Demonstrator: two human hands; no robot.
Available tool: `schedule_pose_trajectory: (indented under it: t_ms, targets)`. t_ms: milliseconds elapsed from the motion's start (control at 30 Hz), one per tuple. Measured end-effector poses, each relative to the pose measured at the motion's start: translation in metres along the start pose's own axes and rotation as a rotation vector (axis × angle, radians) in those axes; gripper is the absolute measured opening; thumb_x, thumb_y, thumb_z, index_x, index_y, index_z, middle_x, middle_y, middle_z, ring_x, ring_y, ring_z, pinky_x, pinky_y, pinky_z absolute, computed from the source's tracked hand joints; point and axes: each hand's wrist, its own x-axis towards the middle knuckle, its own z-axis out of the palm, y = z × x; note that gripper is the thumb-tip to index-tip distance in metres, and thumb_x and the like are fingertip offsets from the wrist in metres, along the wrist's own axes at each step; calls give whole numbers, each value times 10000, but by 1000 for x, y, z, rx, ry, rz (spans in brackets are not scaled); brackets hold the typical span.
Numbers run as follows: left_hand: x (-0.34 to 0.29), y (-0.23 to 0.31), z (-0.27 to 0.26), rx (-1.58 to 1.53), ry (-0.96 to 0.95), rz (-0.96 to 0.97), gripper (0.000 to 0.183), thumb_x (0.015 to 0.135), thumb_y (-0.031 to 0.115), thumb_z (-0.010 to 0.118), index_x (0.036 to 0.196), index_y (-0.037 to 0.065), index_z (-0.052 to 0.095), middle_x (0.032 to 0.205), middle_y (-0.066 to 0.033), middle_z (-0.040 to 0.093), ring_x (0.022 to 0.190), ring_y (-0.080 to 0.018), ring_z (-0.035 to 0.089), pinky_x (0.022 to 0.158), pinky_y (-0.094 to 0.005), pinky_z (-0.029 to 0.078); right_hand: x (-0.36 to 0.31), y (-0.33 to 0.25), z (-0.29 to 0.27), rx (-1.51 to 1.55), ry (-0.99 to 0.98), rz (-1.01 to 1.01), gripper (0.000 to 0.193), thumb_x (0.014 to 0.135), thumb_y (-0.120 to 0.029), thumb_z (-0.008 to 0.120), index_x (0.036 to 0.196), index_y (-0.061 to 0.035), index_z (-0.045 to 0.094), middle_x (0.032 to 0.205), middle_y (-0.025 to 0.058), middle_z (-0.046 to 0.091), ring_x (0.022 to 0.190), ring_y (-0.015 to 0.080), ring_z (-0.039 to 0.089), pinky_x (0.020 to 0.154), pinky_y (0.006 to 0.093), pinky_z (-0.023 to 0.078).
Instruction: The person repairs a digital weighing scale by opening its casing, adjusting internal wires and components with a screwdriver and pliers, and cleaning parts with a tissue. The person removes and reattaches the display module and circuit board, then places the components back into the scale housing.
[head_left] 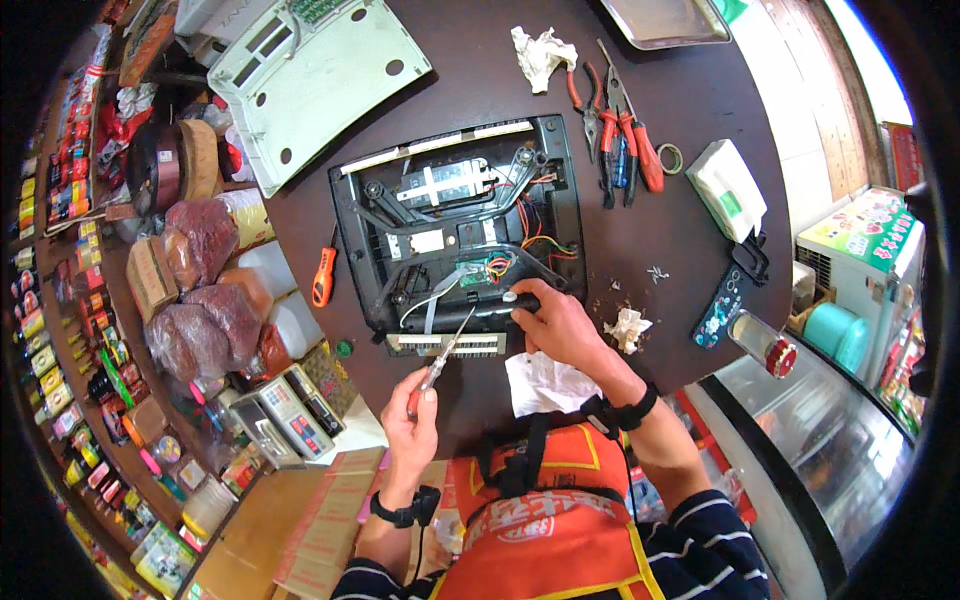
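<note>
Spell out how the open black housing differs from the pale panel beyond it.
The housing is black; the panel is pale grey. Coloured wires show inside the housing, while the panel shows dark round spots. The right hand is at the housing; neither is at the panel. Both are on the dark table.

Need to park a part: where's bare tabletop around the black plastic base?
On the dark brown tabletop: between the pale green plastic cover and upper crumpled white tissue; between red-handled tools and small silver bits. Crowded: near side of the black plastic base, by left hand, right hand and white paper sheet.
</note>
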Motion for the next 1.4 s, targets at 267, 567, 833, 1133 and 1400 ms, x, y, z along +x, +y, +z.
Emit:
schedule_pose_trajectory:
  t_ms: [267, 567, 833, 1133, 1400]
  targets:
    - [22, 36, 12, 282, -73, 180, 322, 1037, 120, 768, 1335, 2, 744, 908, -65, 695, 724, -155, 606, 665, -328, 505, 5, 3, -7, 20, -61, -7, 373, 1067, -163, 704, 1414, -72, 603, 605, 87, 710, 565, 223, 738, 600, 404, 548]
    - [31, 76, 28, 636, -196, 441, 331, 959, 123, 813, 1271, 24, 766, 803, -116, 617, 655, -326, 651, 588, -447, 529, 7, 13, -4, 47, -50, -32, 386, 1048, -136, 731, 1411, -84, 611, 589, 78, 696, 562, 249, 742, 586, 409, 537]
    - [30, 82, 44, 690, -250, 359, 396, 1008, 120, 754, 1386, 24, 688, 883, -173, 681, 738, -389, 723, 638, -489, 585, 5, 15, -5, -138, -15, -111, 389, 1052, -281, 730, 1403, -129, 661, 599, 132, 683, 636, 402, 736, 639, 545, 573]
    - [14, 63, 60, 276, -118, -21, 318, 1108, 175, 682, 1385, 20, 692, 678, -91, 600, 599, -150, 588, 596, -364, 506, 3, 15, 1, -251, 119, -219, 379, 1042, -241, 758, 1390, -113, 677, 615, 181, 664, 638, 443, 706, 596, 554, 533]
    - [20, 79, 47, 514, -191, 215, 330, 1057, 133, 727, 1380, 66, 715, 854, -155, 721, 677, -310, 709, 646, -436, 576, 2, 11, -3, -317, 53, -118, 384, 1055, -313, 735, 1396, -144, 688, 830, 258, 768, 839, 502, 763, 795, 619, 607]
